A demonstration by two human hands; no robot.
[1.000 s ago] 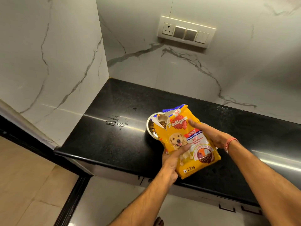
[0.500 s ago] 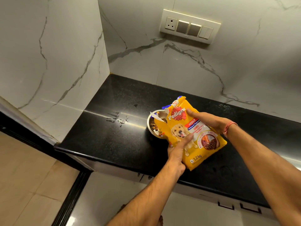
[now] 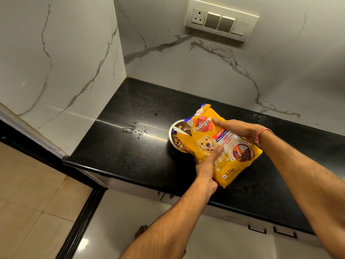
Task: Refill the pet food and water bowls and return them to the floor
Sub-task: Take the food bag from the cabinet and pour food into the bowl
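Head view, black counter (image 3: 115, 146), marble walls (image 3: 56, 62), switch panel (image 3: 221, 21)

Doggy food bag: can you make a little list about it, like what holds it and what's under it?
bag: yellow dog food bag, tilted, torn top over the bowl
bowl: steel bowl on the black counter, kibble inside
left hand: grips the bag's near edge
right hand: grips the bag's far side
nearby: water drops

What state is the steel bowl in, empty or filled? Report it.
Partly filled. Brown kibble lies in the steel bowl, bare metal shows above it, and the tipped Pedigree bag hides the rest.
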